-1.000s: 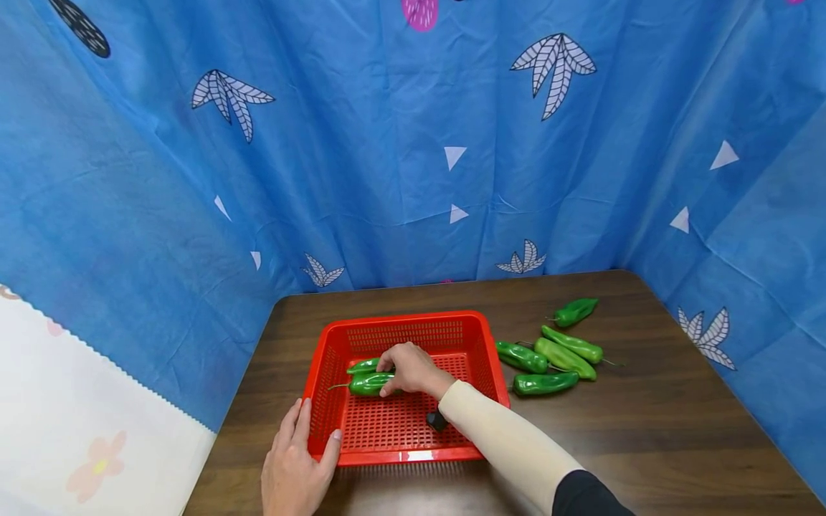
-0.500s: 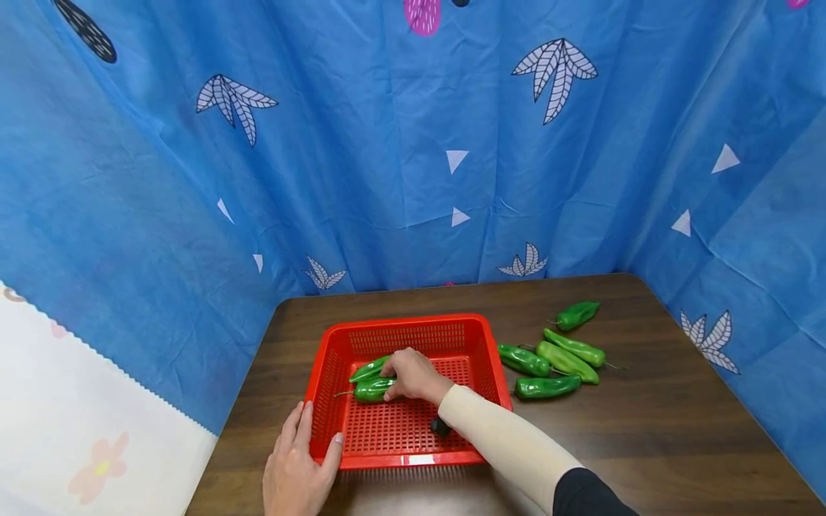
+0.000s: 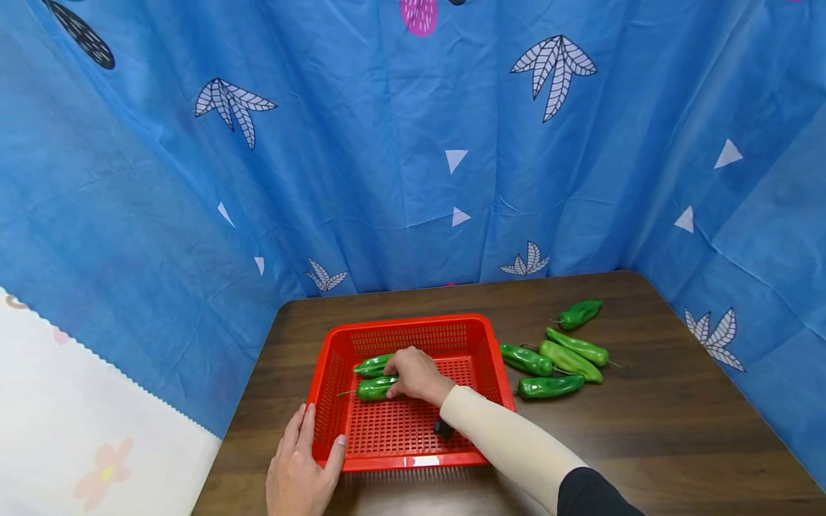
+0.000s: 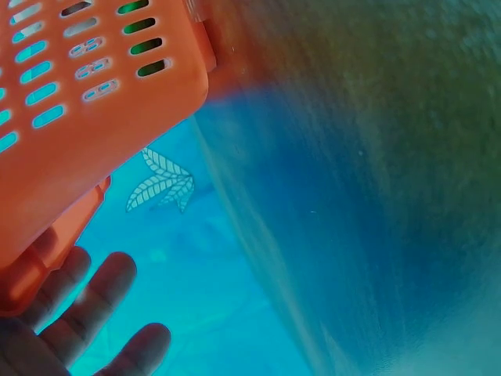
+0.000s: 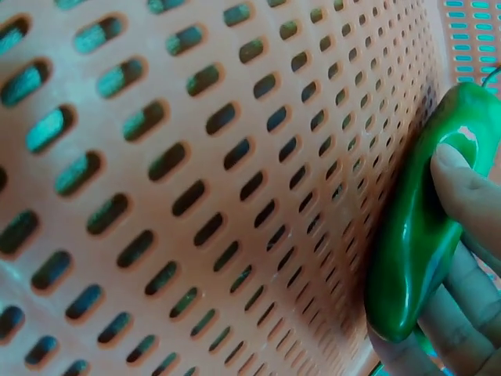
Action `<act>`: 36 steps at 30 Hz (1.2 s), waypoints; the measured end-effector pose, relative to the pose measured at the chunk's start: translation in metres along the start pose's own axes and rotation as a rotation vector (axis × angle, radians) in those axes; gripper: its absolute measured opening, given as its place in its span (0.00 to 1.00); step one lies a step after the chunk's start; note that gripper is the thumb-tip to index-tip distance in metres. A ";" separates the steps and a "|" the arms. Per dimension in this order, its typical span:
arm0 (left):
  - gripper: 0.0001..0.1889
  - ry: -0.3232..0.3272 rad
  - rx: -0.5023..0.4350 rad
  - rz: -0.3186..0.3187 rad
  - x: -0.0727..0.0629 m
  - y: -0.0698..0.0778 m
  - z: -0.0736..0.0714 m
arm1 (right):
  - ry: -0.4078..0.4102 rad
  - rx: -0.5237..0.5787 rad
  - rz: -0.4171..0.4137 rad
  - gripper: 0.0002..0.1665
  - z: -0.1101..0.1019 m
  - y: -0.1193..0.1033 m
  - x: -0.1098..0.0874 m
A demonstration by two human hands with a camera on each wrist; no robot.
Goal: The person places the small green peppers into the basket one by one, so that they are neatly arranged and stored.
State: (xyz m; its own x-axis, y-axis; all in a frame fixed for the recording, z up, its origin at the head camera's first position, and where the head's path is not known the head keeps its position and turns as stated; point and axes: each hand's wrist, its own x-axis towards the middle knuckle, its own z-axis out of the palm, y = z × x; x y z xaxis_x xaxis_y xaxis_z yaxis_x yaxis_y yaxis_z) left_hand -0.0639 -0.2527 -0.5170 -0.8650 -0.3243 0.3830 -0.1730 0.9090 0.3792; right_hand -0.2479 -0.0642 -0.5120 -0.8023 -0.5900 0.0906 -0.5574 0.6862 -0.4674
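A red perforated plastic basket sits on the wooden table. My right hand reaches into it and holds a glossy green pepper, whose stem points left. In the right wrist view, the thumb presses one side of this pepper, and the fingers lie against its other side, just over the basket floor. Just behind it lies a second green pepper, partly hidden by my right hand. My left hand rests at the basket's front left corner, fingers extended along the side and thumb at the near rim.
Several green peppers lie on the table right of the basket, including a lighter one and a dark one in front. Another pepper lies farther back. A blue patterned curtain surrounds the back and sides.
The held pepper has shifted slightly right in the basket with my right hand. The pepper behind it has turned a little and now shows apart from it. My left hand stays at the corner.
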 end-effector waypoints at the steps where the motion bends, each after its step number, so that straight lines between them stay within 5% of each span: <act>1: 0.41 -0.007 0.004 -0.005 0.000 0.000 0.000 | -0.003 0.001 -0.005 0.25 0.000 0.000 0.000; 16: 0.41 -0.011 0.004 -0.012 0.001 0.002 0.000 | -0.018 0.164 0.009 0.21 -0.004 0.005 0.001; 36: 0.42 -0.015 0.018 -0.002 0.000 0.001 0.004 | -0.028 0.196 0.028 0.24 -0.009 0.004 -0.001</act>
State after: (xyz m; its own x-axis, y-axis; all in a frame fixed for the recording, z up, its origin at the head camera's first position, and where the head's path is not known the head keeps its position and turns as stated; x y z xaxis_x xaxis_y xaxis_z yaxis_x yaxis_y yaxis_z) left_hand -0.0661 -0.2511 -0.5195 -0.8714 -0.3221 0.3699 -0.1829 0.9131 0.3643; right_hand -0.2513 -0.0567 -0.5057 -0.8092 -0.5852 0.0524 -0.4805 0.6079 -0.6321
